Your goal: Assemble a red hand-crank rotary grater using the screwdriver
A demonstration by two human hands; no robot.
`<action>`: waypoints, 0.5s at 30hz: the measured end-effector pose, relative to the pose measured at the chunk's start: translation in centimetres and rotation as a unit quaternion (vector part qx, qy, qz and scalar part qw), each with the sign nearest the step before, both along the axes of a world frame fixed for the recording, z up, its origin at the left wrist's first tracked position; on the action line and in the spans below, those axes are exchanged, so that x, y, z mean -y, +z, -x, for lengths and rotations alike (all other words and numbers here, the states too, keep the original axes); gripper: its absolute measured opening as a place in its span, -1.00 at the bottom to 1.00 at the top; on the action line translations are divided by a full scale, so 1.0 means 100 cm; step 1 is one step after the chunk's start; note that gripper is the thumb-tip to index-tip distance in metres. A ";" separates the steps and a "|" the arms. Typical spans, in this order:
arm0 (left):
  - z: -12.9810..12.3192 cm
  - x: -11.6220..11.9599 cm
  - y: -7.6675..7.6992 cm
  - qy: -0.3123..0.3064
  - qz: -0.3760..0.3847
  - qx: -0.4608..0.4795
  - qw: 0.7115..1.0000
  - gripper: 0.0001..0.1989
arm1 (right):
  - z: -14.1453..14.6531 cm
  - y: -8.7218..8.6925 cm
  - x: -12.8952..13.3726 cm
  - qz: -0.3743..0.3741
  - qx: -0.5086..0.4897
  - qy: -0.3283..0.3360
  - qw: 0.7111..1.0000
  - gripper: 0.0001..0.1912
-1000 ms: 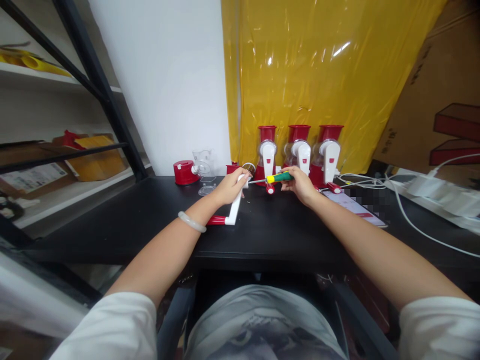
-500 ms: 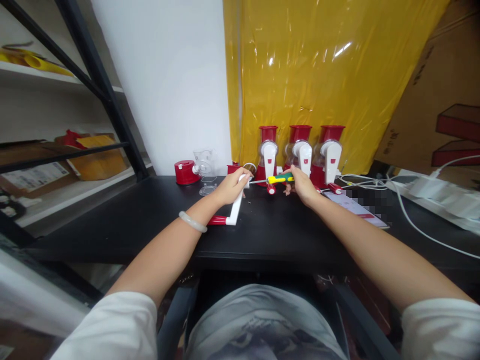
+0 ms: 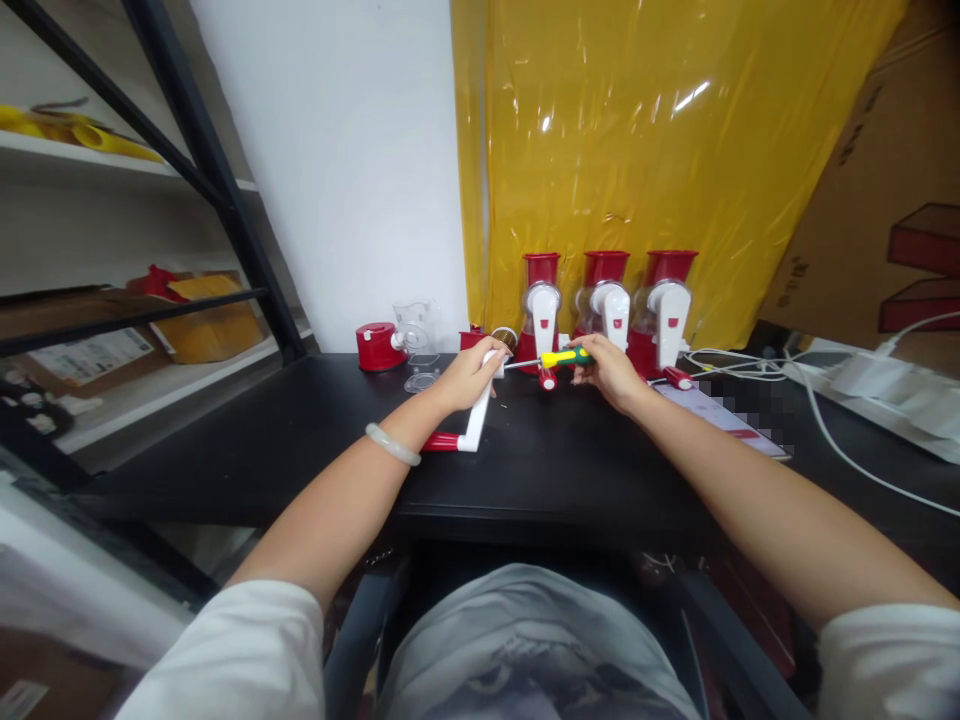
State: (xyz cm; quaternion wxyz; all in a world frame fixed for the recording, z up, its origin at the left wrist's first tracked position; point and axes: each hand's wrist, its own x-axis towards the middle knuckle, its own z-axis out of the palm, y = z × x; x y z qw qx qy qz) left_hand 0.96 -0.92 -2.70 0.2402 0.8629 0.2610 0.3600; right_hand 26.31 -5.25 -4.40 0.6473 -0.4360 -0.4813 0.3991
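My left hand [image 3: 475, 373] is closed around the upper end of a white crank handle [image 3: 475, 420], whose red grip [image 3: 441, 442] points left near my wrist. In my right hand [image 3: 609, 372] is a screwdriver [image 3: 566, 356] with a yellow and green handle. Its thin shaft runs level to the left and meets the end of the crank by my left fingers; the exact contact point is too small to make out. Just behind my left hand sits a ribbed, gold-coloured grater drum [image 3: 505, 341], partly covered.
Three red and white rotary graters [image 3: 606, 300] stand along the back. A red base [image 3: 377, 346] and clear plastic parts [image 3: 416, 335] are at the back left. To the right lie a phone-like flat panel [image 3: 724, 420], white cables [image 3: 739, 362] and a power strip [image 3: 870, 375].
The screwdriver handle has turned a little and my right fingers have loosened and shifted along it. The whole view has slid slightly; my left hand keeps its hold on the crank.
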 end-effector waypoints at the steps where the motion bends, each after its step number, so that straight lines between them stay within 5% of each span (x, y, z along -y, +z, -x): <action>1: 0.000 0.000 0.000 0.001 0.000 0.000 1.000 -0.66 | 0.000 0.000 0.000 -0.005 0.006 0.002 1.000 -0.83; 7: 0.000 0.000 0.000 0.002 0.000 0.003 1.000 -0.67 | -0.001 -0.004 -0.001 -0.022 0.081 -0.021 0.996 -0.61; 15: 0.000 0.000 0.001 0.006 0.006 0.000 1.000 -0.68 | 0.001 0.001 -0.002 0.024 0.028 -0.029 0.999 -0.89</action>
